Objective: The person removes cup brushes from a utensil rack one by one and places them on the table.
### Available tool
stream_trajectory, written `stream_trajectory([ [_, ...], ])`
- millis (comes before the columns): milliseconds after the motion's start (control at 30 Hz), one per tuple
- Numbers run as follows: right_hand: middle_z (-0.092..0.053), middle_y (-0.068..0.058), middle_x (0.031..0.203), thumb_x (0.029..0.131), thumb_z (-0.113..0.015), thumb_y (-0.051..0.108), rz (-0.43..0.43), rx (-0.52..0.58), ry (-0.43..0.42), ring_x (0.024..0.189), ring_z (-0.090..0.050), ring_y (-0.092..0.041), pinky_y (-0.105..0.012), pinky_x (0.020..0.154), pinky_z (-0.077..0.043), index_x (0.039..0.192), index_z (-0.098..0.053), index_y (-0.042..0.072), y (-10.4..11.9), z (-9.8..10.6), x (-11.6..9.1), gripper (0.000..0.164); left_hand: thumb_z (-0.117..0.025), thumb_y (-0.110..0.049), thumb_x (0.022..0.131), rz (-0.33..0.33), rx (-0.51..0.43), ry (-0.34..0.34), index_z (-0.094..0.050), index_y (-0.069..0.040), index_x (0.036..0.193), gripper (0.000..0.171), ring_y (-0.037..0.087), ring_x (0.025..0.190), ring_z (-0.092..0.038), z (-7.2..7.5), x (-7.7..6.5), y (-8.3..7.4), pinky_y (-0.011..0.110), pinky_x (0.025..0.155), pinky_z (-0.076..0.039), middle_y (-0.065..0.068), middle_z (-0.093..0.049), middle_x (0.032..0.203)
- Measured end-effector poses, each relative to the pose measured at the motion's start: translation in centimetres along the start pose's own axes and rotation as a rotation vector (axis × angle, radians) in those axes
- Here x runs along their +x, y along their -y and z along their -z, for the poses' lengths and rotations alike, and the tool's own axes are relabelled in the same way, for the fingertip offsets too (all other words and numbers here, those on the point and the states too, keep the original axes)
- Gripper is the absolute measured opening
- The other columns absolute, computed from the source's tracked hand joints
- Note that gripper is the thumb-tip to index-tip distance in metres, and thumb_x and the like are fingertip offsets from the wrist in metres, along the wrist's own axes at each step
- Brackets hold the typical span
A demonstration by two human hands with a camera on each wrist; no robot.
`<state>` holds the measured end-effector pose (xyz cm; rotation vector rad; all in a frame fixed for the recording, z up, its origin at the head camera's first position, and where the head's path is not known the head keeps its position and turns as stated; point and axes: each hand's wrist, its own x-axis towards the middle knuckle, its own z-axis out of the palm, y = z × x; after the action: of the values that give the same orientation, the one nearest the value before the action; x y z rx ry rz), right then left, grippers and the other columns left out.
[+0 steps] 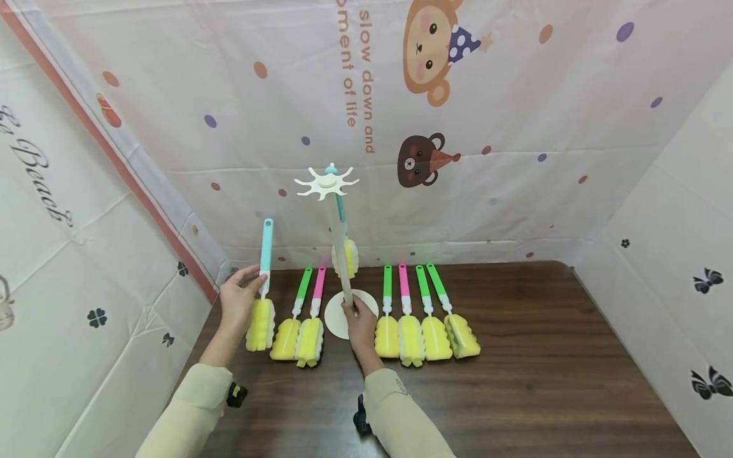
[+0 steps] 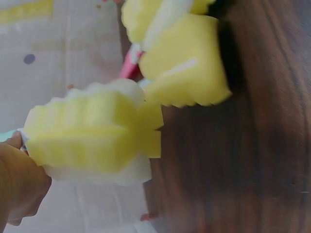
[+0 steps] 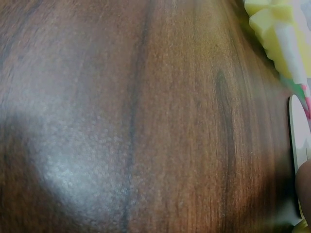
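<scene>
My left hand (image 1: 237,300) pinches a sponge bottle brush (image 1: 261,326) by its light-blue and white handle, sponge end down. That brush's yellow and white sponge (image 2: 87,138) fills the middle of the left wrist view. With my right hand (image 1: 362,329) I grip a white stand (image 1: 339,248) low on its pole, just above the round base (image 1: 335,320). The stand leans slightly, and curved hooks ring its top (image 1: 327,183). Behind the pole hangs another brush (image 1: 352,257) with a teal handle. In the right wrist view the base (image 3: 300,138) shows at the right edge.
Between my left hand and the stand lie a green-handled brush (image 1: 286,339) and a pink-handled brush (image 1: 310,340). Several more, such as a pink-handled one (image 1: 411,340), lie right of the base. A printed cloth (image 1: 515,203) hangs behind the dark wooden table (image 1: 550,369).
</scene>
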<state>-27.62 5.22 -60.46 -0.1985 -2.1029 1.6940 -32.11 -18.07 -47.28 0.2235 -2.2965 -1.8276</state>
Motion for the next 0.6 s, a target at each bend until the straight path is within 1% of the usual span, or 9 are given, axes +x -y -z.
stream_trajectory([
  [67, -0.076, -0.010, 0.112, 0.097, -0.071, 0.015, -0.001, 0.007, 0.000, 0.110, -0.069, -0.028, -0.045, 0.086, -0.058, 0.122, -0.074, 0.008, 0.1, 0.0, 0.0, 0.026, -0.070, -0.015, 0.098, 0.028, 0.030, -0.002, -0.065, -0.004, 0.134, 0.038, 0.013, 0.108, -0.064, 0.2, 0.2, 0.6, 0.016, 0.088, -0.053, 0.016, -0.065, 0.129],
  [133, -0.076, -0.010, 0.111, 0.097, -0.071, 0.015, 0.001, 0.004, -0.003, 0.111, -0.069, -0.029, -0.045, 0.086, -0.058, 0.122, -0.074, 0.008, 0.2, 0.1, 0.0, 0.026, -0.069, -0.018, 0.099, 0.058, 0.070, 0.002, -0.064, -0.004, 0.135, 0.039, 0.018, 0.113, -0.064, 0.4, 0.5, 1.2, 0.020, 0.091, -0.053, 0.016, -0.065, 0.131],
  [167, -0.076, -0.010, 0.111, 0.097, -0.071, 0.014, 0.006, 0.004, -0.007, 0.111, -0.069, -0.029, -0.046, 0.086, -0.058, 0.121, -0.074, 0.008, 0.3, 0.1, 0.0, 0.025, -0.069, -0.019, 0.099, 0.071, 0.091, 0.006, -0.064, -0.005, 0.135, 0.039, 0.020, 0.115, -0.063, 0.5, 0.6, 1.4, 0.021, 0.091, -0.053, 0.016, -0.065, 0.132],
  [267, -0.076, -0.011, 0.110, 0.097, -0.071, 0.012, 0.018, 0.001, -0.013, 0.109, -0.070, -0.030, -0.046, 0.085, -0.058, 0.121, -0.074, 0.007, 0.2, 0.1, 0.0, 0.025, -0.068, -0.020, 0.100, 0.097, 0.151, 0.018, -0.064, -0.005, 0.135, 0.039, 0.026, 0.118, -0.063, 0.8, 0.9, 2.1, 0.022, 0.086, -0.053, 0.016, -0.065, 0.133],
  [333, -0.076, -0.010, 0.110, 0.096, -0.071, 0.011, 0.021, 0.002, -0.013, 0.109, -0.070, -0.030, -0.046, 0.085, -0.058, 0.121, -0.074, 0.007, 0.1, 0.1, 0.0, 0.025, -0.068, -0.020, 0.100, 0.105, 0.183, 0.027, -0.064, -0.004, 0.135, 0.039, 0.028, 0.117, -0.063, 0.9, 1.0, 2.6, 0.018, 0.080, -0.051, 0.018, -0.065, 0.133],
  [400, -0.076, -0.010, 0.108, 0.096, -0.071, 0.012, 0.020, -0.002, -0.012, 0.107, -0.070, -0.030, -0.045, 0.084, -0.058, 0.119, -0.074, 0.008, 0.1, 0.1, 0.0, 0.024, -0.068, -0.018, 0.100, 0.106, 0.215, 0.033, -0.064, -0.003, 0.135, 0.038, 0.028, 0.116, -0.064, 0.9, 1.1, 3.2, 0.018, 0.079, -0.050, 0.019, -0.066, 0.131],
  [467, -0.076, -0.008, 0.108, 0.097, -0.071, 0.013, 0.014, -0.008, -0.008, 0.107, -0.070, -0.028, -0.043, 0.083, -0.058, 0.119, -0.075, 0.008, 0.1, 0.1, 0.0, 0.023, -0.068, -0.017, 0.100, 0.109, 0.233, 0.042, -0.064, -0.001, 0.135, 0.038, 0.030, 0.116, -0.064, 0.9, 1.3, 3.7, 0.022, 0.082, -0.052, 0.020, -0.066, 0.131],
  [600, -0.076, -0.007, 0.109, 0.097, -0.071, 0.014, 0.007, -0.014, -0.004, 0.106, -0.070, -0.026, -0.040, 0.083, -0.058, 0.118, -0.075, 0.008, 0.1, 0.1, 0.1, 0.022, -0.067, -0.016, 0.100, 0.116, 0.241, 0.056, -0.063, 0.000, 0.134, 0.038, 0.032, 0.118, -0.063, 0.6, 1.6, 4.5, 0.036, 0.094, -0.053, 0.022, -0.065, 0.130],
])
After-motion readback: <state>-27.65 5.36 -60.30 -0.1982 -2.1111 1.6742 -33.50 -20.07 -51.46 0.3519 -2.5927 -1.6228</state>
